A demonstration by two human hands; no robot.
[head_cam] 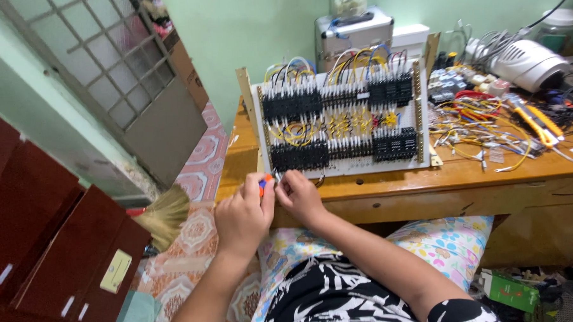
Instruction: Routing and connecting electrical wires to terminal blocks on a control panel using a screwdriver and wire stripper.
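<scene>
A white wiring panel (344, 168) stands tilted on a wooden table (389, 183), fitted with rows of black terminal blocks (299, 155) and looped yellow, blue and white wires. My left hand (241, 216) is closed around a screwdriver with an orange and blue handle (263, 181), at the panel's lower left corner. My right hand (300, 195) is right beside it, fingers pinched at the panel's bottom edge; what they pinch is too small to tell.
Loose wires, connectors and yellow-handled cutters (533, 124) litter the table's right side, beside a white round appliance (527, 64). A silver case (352, 32) stands behind the panel. Dark red cabinets (55, 251) and a straw broom (164, 213) are on the left.
</scene>
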